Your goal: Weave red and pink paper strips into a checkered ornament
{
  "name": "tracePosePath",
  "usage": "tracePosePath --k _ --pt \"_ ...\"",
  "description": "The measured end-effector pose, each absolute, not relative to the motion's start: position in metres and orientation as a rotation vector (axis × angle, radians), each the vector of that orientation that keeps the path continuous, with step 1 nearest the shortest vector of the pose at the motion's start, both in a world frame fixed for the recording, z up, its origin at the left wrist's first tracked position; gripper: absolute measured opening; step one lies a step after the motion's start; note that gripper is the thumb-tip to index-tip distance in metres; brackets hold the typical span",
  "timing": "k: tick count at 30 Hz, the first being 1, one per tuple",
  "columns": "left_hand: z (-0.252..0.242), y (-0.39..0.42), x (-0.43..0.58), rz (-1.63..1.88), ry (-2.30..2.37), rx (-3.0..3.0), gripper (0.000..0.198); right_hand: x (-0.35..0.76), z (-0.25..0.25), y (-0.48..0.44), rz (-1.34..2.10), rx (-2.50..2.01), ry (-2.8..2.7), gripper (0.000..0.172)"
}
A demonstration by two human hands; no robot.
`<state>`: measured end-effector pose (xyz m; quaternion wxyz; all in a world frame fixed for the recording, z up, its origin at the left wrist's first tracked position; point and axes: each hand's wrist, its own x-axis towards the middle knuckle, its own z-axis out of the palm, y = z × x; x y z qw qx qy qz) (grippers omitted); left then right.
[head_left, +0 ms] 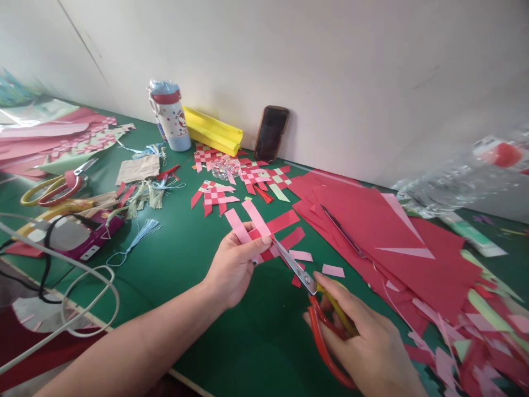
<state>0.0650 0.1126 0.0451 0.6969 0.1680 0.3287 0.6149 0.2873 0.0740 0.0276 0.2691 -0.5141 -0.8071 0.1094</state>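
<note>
My left hand (233,267) pinches a woven paper piece (285,221) made of pink and red strips, held above the green table. Its loose strip ends stick out upward and to the right. My right hand (367,331) grips a pair of scissors (303,275) with one red and one yellow handle loop. The scissor tips reach the paper right beside my left thumb, and the blades look nearly closed. Small pink offcuts (333,271) lie just right of the paper. Beyond my left hand rests a finished-looking woven fish shape (215,196) in red and pink.
At the back stand a water bottle (171,116), a yellow folded paper (212,131) and a phone (271,132) against the wall. Red sheets (363,220) and paper scraps cover the right side. Other scissors (61,184), tassels (140,234), a purple device (93,237) and cables are left.
</note>
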Motion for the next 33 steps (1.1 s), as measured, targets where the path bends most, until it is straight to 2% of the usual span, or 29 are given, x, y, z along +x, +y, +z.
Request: tracePosePath --k 26,33 --pt "0.0449 0.1099 0.0653 1.317 0.758 0.372 0.020 0.2916 0.0217 0.0746 0.297 -1.418 -2.148 0.044" --pt "0.0457 0.1102 0.0654 1.320 0.780 0.367 0.025 0.2918 0.0209 0.0750 0.242 -1.385 -2.163 0.044"
